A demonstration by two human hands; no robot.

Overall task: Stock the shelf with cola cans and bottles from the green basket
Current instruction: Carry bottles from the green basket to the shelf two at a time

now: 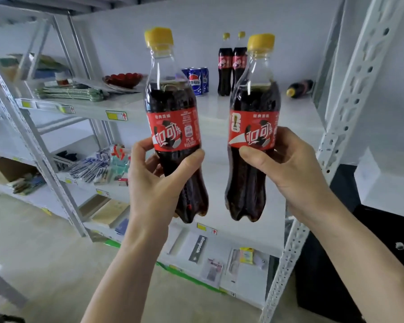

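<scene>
**Both hands raised, each gripping**

Left hand (149,173): forearm rises from bottom centre, wrist straight, thumb across the front, fingers curled round behind what it holds. Right hand (282,166): forearm enters from lower right, angled up and leftward, thumb across the front, fingers wrapped behind. Hands level, apart, not touching.

A small shop or stockroom: white slotted-steel shelving (341,117) with yellow price-tag strips (116,115) on its edges carries Pepsi cans (196,80), cola bottles (231,66), packaged pens (91,167) and stationery (211,269).
</scene>
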